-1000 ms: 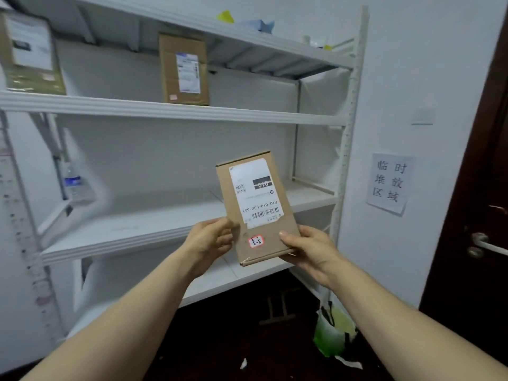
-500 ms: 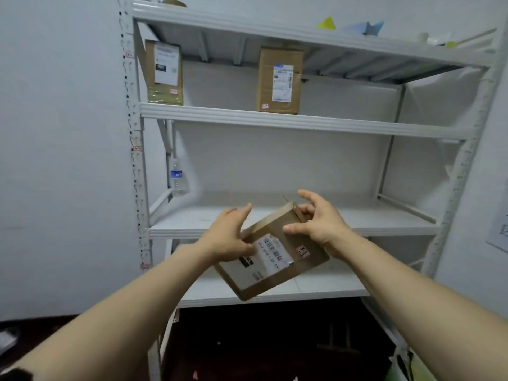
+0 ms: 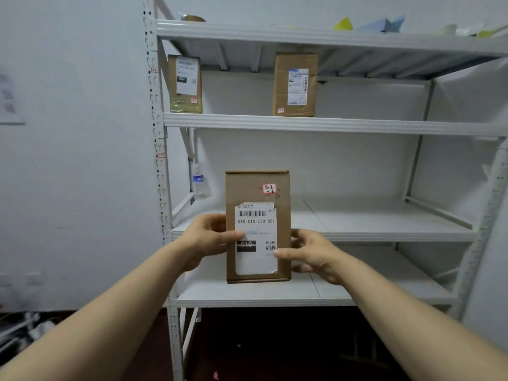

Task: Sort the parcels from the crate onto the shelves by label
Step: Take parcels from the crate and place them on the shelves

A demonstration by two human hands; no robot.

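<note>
Parcel [image 3: 257, 188] held upright between both hands in front of a white shelving rack [image 3: 159, 160], long axis vertical, printed face toward the camera. Left hand [image 3: 204, 240] grips the left edge, its thumb [image 3: 233, 235] pressed across the shipping label [image 3: 255, 259]. The right hand [image 3: 313, 254] grips the right edge, thumb tip on the label's lower right, fingers curled behind. Both hands sit level and equally near, so either could carry it. A red-bordered sticker [image 3: 269, 188] at upper right reads roughly 3-3-3. The bottom edge lies over the lower shelf board [image 3: 357, 294]; contact cannot be told. The middle shelf [image 3: 371, 224] lies just beyond, with a water bottle [image 3: 198, 182] at its far left. On the upper shelf [image 3: 357, 126] stand a left box [image 3: 185, 83] and a centre box [image 3: 295, 85], well apart. The next move is probably a forward placement on the shelf matching the sticker. A white wall [image 3: 68, 160] closes the left side.
</note>
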